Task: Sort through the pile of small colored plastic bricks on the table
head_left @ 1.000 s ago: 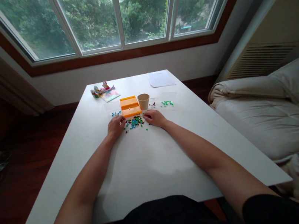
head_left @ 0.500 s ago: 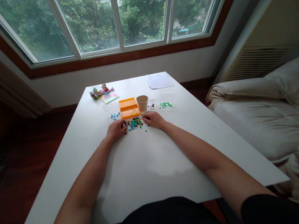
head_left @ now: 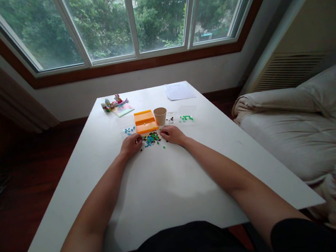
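A small heap of blue, green and dark toy pieces [head_left: 151, 139] lies on the white table between both hands. My left hand [head_left: 131, 144] rests at the heap's left edge with curled fingers; anything in them is too small to name. At the right edge, my right hand [head_left: 172, 134] has its fingers bent together, and their tips are hard to see. Just beyond the heap sits an orange plastic case [head_left: 146, 127], open, with a tiny light piece in it. Touching or close to its right side stands a brown paper cup [head_left: 160, 117].
Clear trays or bags hold blue pieces [head_left: 128, 130] on the left, dark pieces [head_left: 171, 119] and green pieces [head_left: 186, 118] on the right. Small figurines [head_left: 111, 104], a coloured card [head_left: 123, 109] and white paper sheets [head_left: 179, 91] lie farther back. A cream sofa [head_left: 306, 122] flanks the table.
My left hand has shifted very slightly away from me, and a dark piece shows more plainly below its fingers. My right hand looks nearly still.
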{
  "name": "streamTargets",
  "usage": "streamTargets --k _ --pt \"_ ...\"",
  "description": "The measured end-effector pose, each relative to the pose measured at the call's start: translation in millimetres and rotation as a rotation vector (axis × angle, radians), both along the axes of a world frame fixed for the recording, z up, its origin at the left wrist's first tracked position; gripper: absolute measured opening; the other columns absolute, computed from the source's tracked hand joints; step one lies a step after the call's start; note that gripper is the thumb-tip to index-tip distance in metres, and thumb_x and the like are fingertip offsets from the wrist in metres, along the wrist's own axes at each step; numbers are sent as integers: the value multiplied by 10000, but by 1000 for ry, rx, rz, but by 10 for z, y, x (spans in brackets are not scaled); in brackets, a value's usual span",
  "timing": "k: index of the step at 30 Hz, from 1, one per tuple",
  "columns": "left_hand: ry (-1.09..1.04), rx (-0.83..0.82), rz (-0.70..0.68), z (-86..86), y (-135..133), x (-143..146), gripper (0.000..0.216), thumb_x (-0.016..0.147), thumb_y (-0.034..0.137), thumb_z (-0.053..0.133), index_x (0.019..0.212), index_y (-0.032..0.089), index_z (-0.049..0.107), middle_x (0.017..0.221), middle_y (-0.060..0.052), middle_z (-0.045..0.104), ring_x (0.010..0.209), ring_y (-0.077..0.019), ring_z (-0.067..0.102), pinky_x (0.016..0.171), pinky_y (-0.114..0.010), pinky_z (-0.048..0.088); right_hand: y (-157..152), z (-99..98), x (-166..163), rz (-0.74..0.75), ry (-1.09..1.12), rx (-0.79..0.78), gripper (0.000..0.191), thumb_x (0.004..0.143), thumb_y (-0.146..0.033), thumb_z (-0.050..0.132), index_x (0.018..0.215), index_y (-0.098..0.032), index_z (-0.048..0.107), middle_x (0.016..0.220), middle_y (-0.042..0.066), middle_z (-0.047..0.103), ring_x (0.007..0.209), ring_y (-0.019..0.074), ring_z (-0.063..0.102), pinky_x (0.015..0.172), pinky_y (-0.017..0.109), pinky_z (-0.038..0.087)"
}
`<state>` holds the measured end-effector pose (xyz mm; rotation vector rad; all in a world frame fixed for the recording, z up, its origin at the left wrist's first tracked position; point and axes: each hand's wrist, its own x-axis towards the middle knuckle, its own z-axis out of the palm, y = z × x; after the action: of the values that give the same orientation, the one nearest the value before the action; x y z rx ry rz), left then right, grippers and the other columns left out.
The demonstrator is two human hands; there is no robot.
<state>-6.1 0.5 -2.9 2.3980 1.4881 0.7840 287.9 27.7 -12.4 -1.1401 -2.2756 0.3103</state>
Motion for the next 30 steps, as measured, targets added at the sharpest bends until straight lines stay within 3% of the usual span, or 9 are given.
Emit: streamTargets --k 8,14,22,30 --pt "-46 3 30 12 -9 7 157 803 245 579 910 229 692 799 -31 681 709 -189 584 699 -305 456 0 1 -6 10 3 -3 177 927 -265 576 859 -203 728 846 40 667 776 161 540 726 261 366" --pt "-108 17 133 33 -20 13 119 835 249 549 903 233 645 768 -16 655 670 -177 553 666 -295 416 -26 34 -18 3 -4 -10 173 925 -266 584 852 -202 727 826 38 655 773 163 533 714 261 360" --pt "-227 129 436 66 59 -106 98 847 278 559 906 243 629 766 -15 644 693 -193 562 679 -301 382 -9 8 -21 -6 -4 -17 173 924 -281 597 867 -206 742 818 40 655 775 166 541 710 257 363" --pt "-393 66 687 23 228 -326 128 833 313 577 909 240 650 741 -6 639 691 -192 567 687 -302 395 1 -4 -21 1 -21 -11 163 916 -271 598 845 -202 727 815 42 653 780 169 546 707 260 364"
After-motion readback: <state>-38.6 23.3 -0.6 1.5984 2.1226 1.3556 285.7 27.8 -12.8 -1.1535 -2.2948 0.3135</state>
